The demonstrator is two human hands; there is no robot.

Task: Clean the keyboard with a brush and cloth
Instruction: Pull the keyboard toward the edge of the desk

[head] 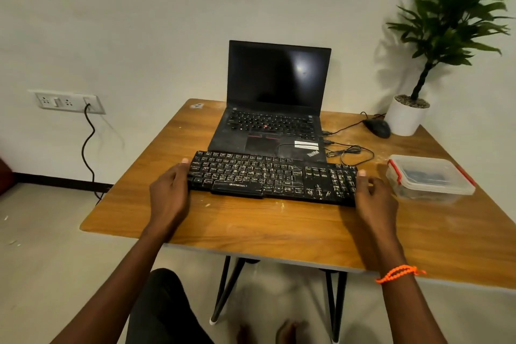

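Black Zebronics keyboard lying flat on wooden table, just in front of open ThinkPad laptop, far edge overlapping laptop's palm rest. Keys streaked with pale dust and crumbs, so cleaning not yet started, judging by the dirt. Slightly skewed, right end nearer the table's front edge.

Left hand at keyboard's left end, thumb tip on top near the upper-left corner, fingers wrapped against the side edge. Gripping the end, though fingers under the edge hidden. Right hand at right end, thumb up by the numpad corner, fingers spread toward the outside. Touching the end, apparently clasping it; exact curl hard to tell. Orange beaded bracelet on right wrist.

Two-ended hold likely for lifting or squaring the keyboard: probably to pull it off the laptop or tip it to shake debris out. Cable coiled loosely behind the right end, plugged toward laptop's side, so slack limited if lifted.

Clear plastic box with red clips just right of right hand, dark contents inside, possibly brush or cloth, not readable. No brush or cloth seen in the open. Black mouse and white potted plant at far right corner, well apart from hands.
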